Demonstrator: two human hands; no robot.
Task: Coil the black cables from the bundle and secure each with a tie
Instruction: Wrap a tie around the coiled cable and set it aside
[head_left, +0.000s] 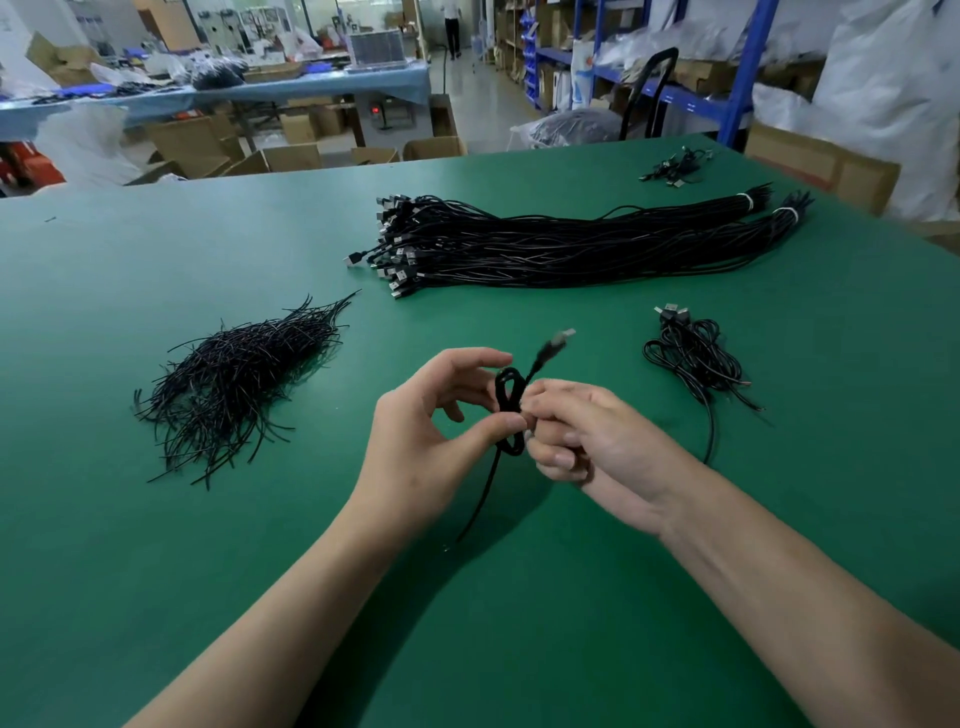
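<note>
Centrally, coiled black cable (510, 402): pinched at its waist by left hand (431, 431) thumb and forefinger, right hand (587, 436) fingers curled round it. Bundle (571, 244), tie pile (234, 384): on green table (156, 545).

Cardboard boxes (291, 156), blue shelving (751, 65)

Matt green table top (156, 545); glossy black plastic-sheathed bundle (571, 244) with shiny metal plugs (397, 260).
</note>
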